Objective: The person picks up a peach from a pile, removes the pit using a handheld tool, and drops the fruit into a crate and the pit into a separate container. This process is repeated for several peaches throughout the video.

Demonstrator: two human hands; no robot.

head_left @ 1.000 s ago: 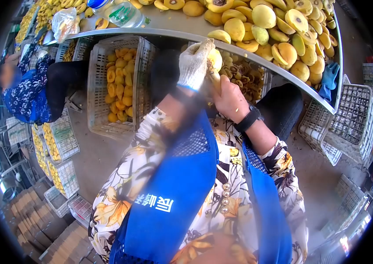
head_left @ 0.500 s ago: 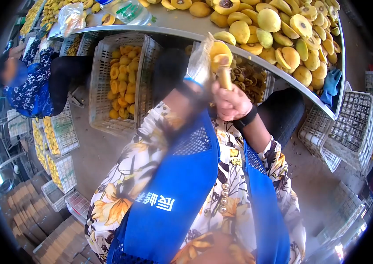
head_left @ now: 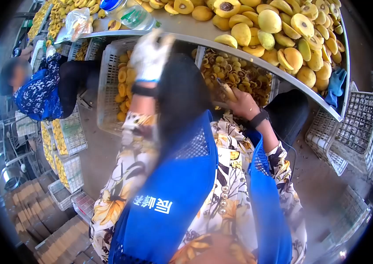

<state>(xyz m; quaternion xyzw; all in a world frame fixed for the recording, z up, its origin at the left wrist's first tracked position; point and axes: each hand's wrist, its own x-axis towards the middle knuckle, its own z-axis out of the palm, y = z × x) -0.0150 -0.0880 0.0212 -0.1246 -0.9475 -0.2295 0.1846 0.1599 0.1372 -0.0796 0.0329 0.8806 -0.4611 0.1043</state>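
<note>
My left hand (head_left: 151, 57), in a white glove and blurred, is raised over the right side of a crate (head_left: 107, 94) of yellow fruit halves. Its fingers look apart, and no fruit shows in it. My right hand (head_left: 244, 104) is bare and closed round a short tool (head_left: 227, 91) with a light handle, its tip pointing up and left. Under that tool, below the table edge, lies a crate of brownish fruit scraps (head_left: 239, 70). Halved yellow fruits (head_left: 289, 35) are heaped on the metal table (head_left: 186, 24) above both hands.
A bottle (head_left: 136, 16) and a plastic bag (head_left: 78, 22) lie on the table. A blue glove (head_left: 336, 86) is at its right corner. Empty crates (head_left: 355, 123) stand right. A person in blue (head_left: 39, 97) sits left, near fruit crates (head_left: 70, 132).
My left hand has moved left, away from my right hand, and the fruit half it held is out of sight. My right hand has moved slightly right, its tool now tilted left.
</note>
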